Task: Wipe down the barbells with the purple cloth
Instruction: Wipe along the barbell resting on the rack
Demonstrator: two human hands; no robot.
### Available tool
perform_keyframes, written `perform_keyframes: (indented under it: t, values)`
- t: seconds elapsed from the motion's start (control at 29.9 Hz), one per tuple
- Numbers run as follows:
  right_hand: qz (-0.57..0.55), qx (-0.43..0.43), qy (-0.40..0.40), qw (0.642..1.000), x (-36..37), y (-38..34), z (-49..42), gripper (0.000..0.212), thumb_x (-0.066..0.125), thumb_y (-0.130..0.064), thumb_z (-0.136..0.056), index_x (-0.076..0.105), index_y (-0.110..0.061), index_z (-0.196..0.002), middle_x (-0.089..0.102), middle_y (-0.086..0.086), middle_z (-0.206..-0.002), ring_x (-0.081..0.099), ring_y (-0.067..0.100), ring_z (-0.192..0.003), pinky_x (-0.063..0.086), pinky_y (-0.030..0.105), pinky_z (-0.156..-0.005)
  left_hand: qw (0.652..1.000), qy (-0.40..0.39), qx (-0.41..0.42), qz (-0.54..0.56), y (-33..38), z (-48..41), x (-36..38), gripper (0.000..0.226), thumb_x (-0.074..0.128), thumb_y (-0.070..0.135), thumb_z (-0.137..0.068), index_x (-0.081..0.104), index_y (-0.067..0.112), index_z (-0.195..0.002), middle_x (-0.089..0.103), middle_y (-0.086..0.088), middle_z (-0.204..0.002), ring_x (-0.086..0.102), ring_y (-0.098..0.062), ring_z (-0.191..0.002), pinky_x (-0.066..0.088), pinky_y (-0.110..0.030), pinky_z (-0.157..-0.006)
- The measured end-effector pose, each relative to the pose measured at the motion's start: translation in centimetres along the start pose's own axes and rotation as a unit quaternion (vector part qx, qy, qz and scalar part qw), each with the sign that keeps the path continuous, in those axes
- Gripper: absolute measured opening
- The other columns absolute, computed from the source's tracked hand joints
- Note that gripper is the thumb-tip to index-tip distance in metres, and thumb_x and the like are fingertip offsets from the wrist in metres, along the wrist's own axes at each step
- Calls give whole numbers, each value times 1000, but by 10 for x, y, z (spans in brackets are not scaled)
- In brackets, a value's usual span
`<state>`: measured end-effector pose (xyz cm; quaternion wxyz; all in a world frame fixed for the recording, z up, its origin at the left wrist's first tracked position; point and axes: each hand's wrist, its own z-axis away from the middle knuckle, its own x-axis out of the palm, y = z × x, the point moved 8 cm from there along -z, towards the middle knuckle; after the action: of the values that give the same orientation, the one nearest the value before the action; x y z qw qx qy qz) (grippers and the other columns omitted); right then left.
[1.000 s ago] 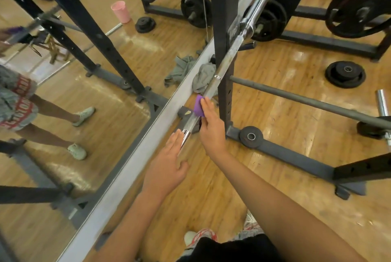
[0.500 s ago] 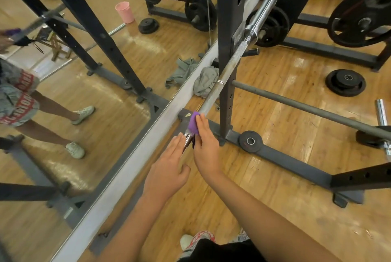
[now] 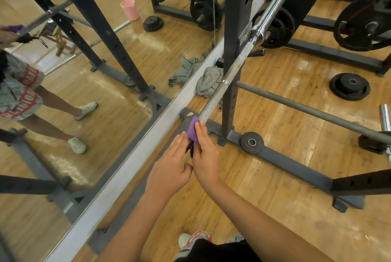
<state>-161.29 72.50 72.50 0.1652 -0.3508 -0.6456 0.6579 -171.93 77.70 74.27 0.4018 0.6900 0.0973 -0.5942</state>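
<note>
right hand (image 3: pixel 206 153): fingers curved over the purple cloth (image 3: pixel 193 129), holding it wrapped on the near end of the barbell (image 3: pixel 224 84); thumb hidden beneath, so the underside of the grip cannot be confirmed. left hand (image 3: pixel 169 168): fingers straight and together, holding nothing, lying just beside the right hand with fingertips at the cloth's left edge. the barbell runs away from the right fingertips, up and rightward, passing the black rack upright (image 3: pixel 234 50) standing just right of those fingers. a grey rag (image 3: pixel 208 80) lies on the floor beyond the fingertips, beside the bar. a small black plate (image 3: pixel 251 142) sits on the rack base right of the right hand. a mirror (image 3: pixel 84 113) stands left of the left hand.
</note>
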Motion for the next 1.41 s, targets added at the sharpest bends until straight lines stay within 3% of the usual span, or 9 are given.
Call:
perform_keyframes:
  t: [0.33, 0.47, 0.57, 0.64, 0.77, 1.0, 1.1, 1.27, 1.41]
  values:
    - [-4, 50, 47, 998, -26, 7, -57, 53, 45, 0, -104, 38, -14, -155, 33, -1, -162, 28, 11, -149, 23, 18, -120, 1000, -9, 4, -4, 4, 2, -2, 79, 53, 19, -89, 21, 28, -161, 10, 23, -164, -6, 19, -143, 32, -16, -102]
    - [12, 33, 37, 999, -17, 1, -34, 55, 44, 3, -103, 38, -15, -155, 30, -5, -162, 24, -16, -140, 22, -1, -107, 1000, -10, 13, -7, 1, -1, 2, 79, 50, 20, -87, 21, 25, -161, 6, 21, -164, 1, 9, -149, 38, -21, -104]
    - [18, 28, 23, 999, -8, 4, -13, 56, 44, 4, -102, 39, -17, -154, 29, -8, -161, 20, -29, -132, 25, 1, -106, 1000, -7, 20, -8, 4, -1, 1, 79, 51, 20, -88, 19, 25, -161, 5, 19, -165, 0, 8, -150, 32, -17, -107]
    - [25, 27, 14, 999, -8, 5, -8, 55, 45, 2, -103, 40, -19, -154, 30, -10, -161, 25, -25, -134, 27, 3, -107, 1000, -3, 26, -9, 7, -2, -2, 78, 50, 20, -89, 19, 23, -161, 8, 14, -167, -1, 5, -150, 25, -18, -114]
    - [68, 12, -8, 998, -14, -3, -14, 55, 46, 5, -101, 43, -16, -152, 36, -8, -157, 34, 2, -144, 31, 16, -116, 1000, -10, 27, 4, 8, -4, -4, 79, 47, 23, -91, 12, 26, -162, 2, 15, -168, -7, 7, -148, 37, -23, -110]
    - [162, 1, -23, 987, -18, -13, -46, 48, 42, -1, -104, 44, -13, -151, 39, 3, -159, 35, 14, -147, 28, 24, -120, 999, -22, 44, 6, 9, -3, -2, 80, 47, 23, -92, 9, 20, -162, 2, 9, -169, -3, -1, -153, 33, -25, -114]
    - [209, -20, -21, 978, -18, -19, -57, 46, 42, -2, -105, 45, -10, -150, 40, 5, -159, 37, 18, -146, 21, 6, -112, 999, -27, 45, 4, 8, -3, -2, 79, 46, 23, -93, 7, 18, -162, 1, 7, -169, -4, -2, -153, 30, -24, -116]
    - [269, -30, -34, 962, -20, -27, -62, 45, 40, -3, -106, 46, -12, -149, 44, 4, -155, 50, 23, -131, 28, 9, -90, 997, -37, 55, -50, 9, 5, 4, 79, 45, 24, -94, 5, 13, -162, -2, 0, -169, -3, -11, -155, 22, -31, -124]
    - [283, -40, -103, 953, -24, -24, -66, 48, 41, -5, -106, 43, -17, -152, 36, 1, -161, 47, 23, -136, 33, 26, -110, 988, -29, 46, -146, 5, 31, 13, 83, 44, 26, -91, 3, 10, -161, -3, -7, -169, -1, -21, -156, 19, -42, -125]
